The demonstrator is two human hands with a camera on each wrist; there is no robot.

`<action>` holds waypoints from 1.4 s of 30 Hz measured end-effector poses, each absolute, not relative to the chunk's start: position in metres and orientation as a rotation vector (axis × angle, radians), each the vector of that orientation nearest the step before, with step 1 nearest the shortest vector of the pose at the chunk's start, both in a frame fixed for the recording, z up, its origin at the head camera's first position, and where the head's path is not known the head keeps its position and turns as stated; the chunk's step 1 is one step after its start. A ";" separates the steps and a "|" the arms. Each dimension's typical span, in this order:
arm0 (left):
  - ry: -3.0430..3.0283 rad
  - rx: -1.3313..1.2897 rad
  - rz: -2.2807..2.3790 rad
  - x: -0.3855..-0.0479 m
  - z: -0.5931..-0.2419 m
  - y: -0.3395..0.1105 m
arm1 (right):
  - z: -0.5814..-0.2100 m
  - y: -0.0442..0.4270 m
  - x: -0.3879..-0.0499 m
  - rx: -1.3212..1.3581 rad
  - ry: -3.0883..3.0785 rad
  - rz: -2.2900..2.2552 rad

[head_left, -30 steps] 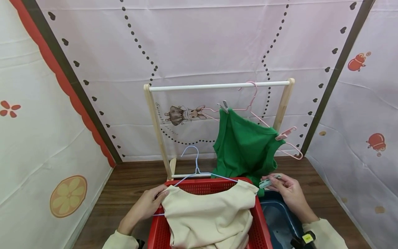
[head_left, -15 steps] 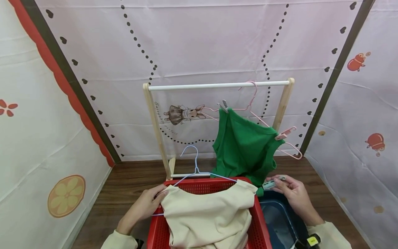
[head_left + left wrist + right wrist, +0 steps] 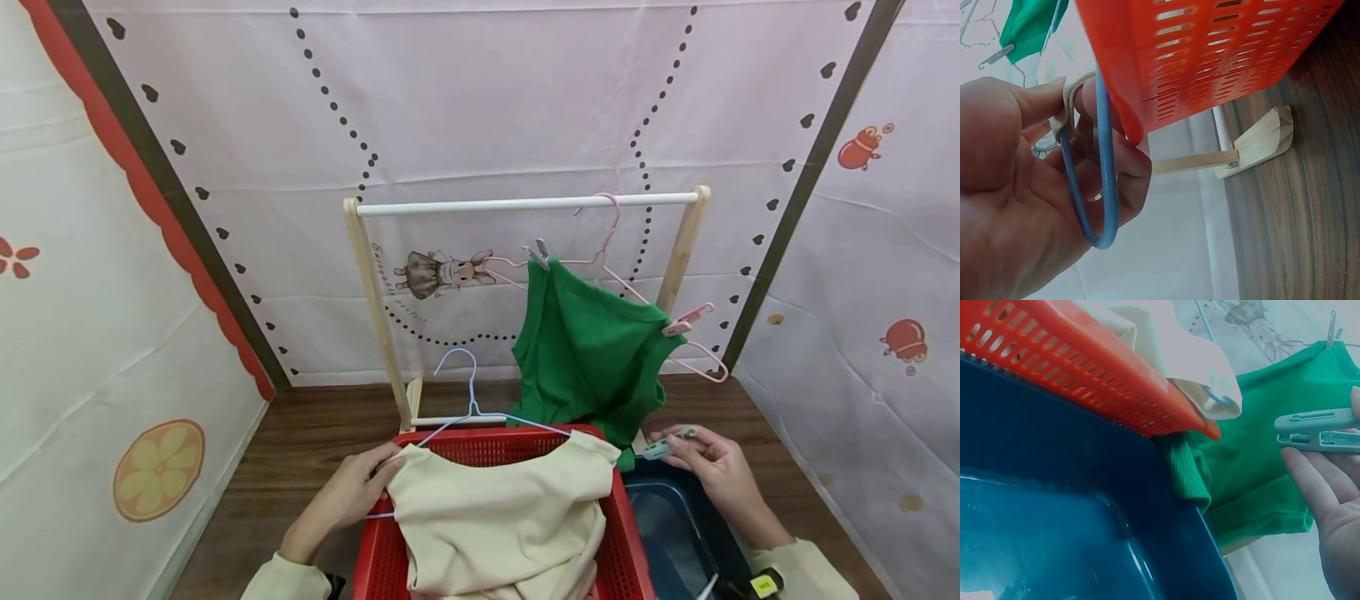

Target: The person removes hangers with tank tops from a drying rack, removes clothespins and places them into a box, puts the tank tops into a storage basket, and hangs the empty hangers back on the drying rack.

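Observation:
A cream sleeveless top [image 3: 502, 508] lies over the red basket with a blue hanger [image 3: 473, 407] inside it, the hook standing up behind the neckline. My left hand [image 3: 347, 493] pinches the top's left shoulder against the hanger; in the left wrist view the hanger's rounded end [image 3: 1107, 162] loops out past the fingers. Off to the right, my right hand [image 3: 722, 477] holds a pale green clothespin [image 3: 658, 451] between thumb and fingers, apart from the top. In the right wrist view, the hanger's other tip [image 3: 1217, 396] pokes from the cream shoulder.
Behind, a wooden rack with a white rail [image 3: 465, 207] bears a pink hanger [image 3: 606, 242]. A green sleeveless top [image 3: 592, 358] hangs there, tilted, clipped by a grey clothespin [image 3: 542, 255] and a pink one [image 3: 686, 321]. The red basket [image 3: 369, 550] stands beside a dark blue basin [image 3: 667, 533].
My right hand has drifted a little to the right with the clothespin, away from the cream top. The left hand keeps its hold at the shoulder.

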State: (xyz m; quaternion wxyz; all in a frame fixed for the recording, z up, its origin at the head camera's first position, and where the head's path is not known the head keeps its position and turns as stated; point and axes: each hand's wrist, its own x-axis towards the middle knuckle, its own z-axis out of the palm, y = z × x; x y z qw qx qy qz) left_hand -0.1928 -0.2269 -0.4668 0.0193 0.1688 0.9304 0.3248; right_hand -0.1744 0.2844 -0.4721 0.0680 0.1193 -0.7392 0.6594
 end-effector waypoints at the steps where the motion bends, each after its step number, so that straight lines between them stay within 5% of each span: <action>1: 2.888 0.521 1.007 -0.193 -0.467 -0.227 | -0.472 0.286 -0.174 0.353 -2.237 1.987; 42: 2.897 0.497 1.022 -0.191 -0.466 -0.226 | -0.476 0.302 -0.160 0.099 -2.559 1.862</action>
